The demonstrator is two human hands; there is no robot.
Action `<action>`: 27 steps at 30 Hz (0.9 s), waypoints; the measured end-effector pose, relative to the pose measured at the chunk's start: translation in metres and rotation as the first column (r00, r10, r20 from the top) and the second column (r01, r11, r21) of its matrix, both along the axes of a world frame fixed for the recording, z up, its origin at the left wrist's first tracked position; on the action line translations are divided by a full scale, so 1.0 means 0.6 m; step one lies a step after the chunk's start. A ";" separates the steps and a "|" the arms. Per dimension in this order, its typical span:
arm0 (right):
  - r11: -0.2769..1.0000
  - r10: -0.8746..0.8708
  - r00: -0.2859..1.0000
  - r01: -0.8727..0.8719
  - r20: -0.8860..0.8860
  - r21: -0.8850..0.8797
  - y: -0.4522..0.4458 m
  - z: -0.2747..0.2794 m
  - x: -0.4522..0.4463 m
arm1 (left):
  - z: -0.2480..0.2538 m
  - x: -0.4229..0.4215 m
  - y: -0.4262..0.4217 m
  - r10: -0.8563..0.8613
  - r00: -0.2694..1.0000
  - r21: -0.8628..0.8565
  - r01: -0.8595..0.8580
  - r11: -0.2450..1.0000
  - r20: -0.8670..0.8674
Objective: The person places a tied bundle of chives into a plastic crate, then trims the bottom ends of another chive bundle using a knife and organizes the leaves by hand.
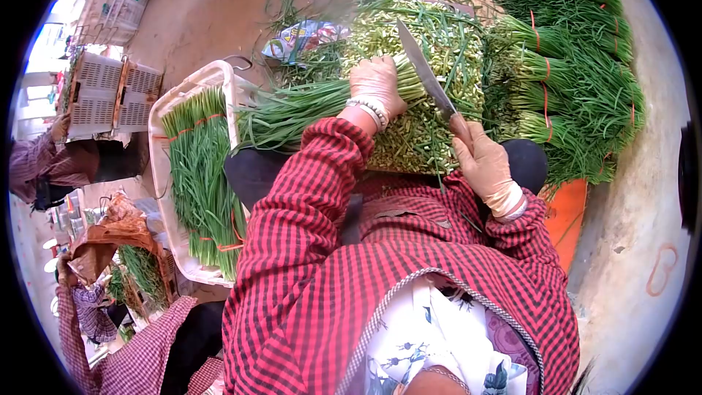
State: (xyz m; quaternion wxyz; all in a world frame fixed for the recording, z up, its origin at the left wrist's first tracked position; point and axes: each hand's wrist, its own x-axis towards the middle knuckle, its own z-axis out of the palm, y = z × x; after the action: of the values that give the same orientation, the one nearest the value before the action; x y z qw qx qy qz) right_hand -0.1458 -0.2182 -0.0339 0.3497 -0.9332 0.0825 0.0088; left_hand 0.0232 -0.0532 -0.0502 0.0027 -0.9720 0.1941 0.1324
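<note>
My left hand (378, 86), gloved and with a beaded bracelet at the wrist, is closed around a bunch of green stalks (296, 111). The leaves stretch out to the left and the pale cut ends point right. In my gloved right hand (482, 163) is the wooden handle of a knife (426, 72). Its blade slants up and left, beside the pale ends of the bunch. Beneath both lies a thick heap of short stalk trimmings (409, 145) in front of my knees.
Banded green bunches (578, 80) are piled at the right by a pale wall (636, 249). A white crate (228, 102) at my left holds more bunches. Other people (139, 344) are at the far left, near stacked crates (99, 91). A printed plastic bag (303, 38) lies ahead.
</note>
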 end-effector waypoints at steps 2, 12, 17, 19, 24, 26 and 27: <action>1.000 -0.012 0.999 0.012 0.034 0.021 -0.001 0.011 -0.001 | 0.003 0.002 -0.001 0.019 0.999 -0.005 -0.019 1.000 -0.037; 0.962 0.101 0.963 -0.159 -0.250 -0.224 -0.011 0.019 0.016 | -0.009 0.003 0.006 -0.026 1.000 -0.109 0.024 0.994 -0.018; 0.948 0.191 0.942 -0.249 -0.276 -0.195 -0.013 0.016 0.077 | -0.028 -0.003 0.002 -0.049 0.998 -0.109 0.053 0.993 0.034; 0.959 0.156 0.924 -0.226 -0.349 -0.170 0.012 0.003 0.135 | -0.029 -0.005 -0.001 -0.047 0.997 -0.091 0.052 0.994 0.058; 0.935 0.180 0.918 -0.272 -0.354 -0.228 0.028 -0.016 0.184 | -0.006 -0.004 0.001 -0.040 0.999 -0.073 0.038 0.997 -0.032; 0.944 0.194 0.881 -0.286 -0.431 -0.161 0.018 0.023 0.147 | -0.009 -0.002 0.002 -0.041 0.999 -0.081 0.039 0.996 -0.017; 0.929 0.231 0.888 -0.323 -0.398 -0.182 0.004 0.029 0.118 | -0.013 -0.001 0.001 -0.041 0.999 -0.082 0.040 0.996 -0.012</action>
State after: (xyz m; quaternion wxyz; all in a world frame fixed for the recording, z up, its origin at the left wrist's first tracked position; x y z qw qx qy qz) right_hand -0.0747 -0.2158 -0.0164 0.2062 -0.9524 0.0126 0.2243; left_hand 0.0227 -0.0529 -0.0578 -0.0359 -0.9663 0.2190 0.1308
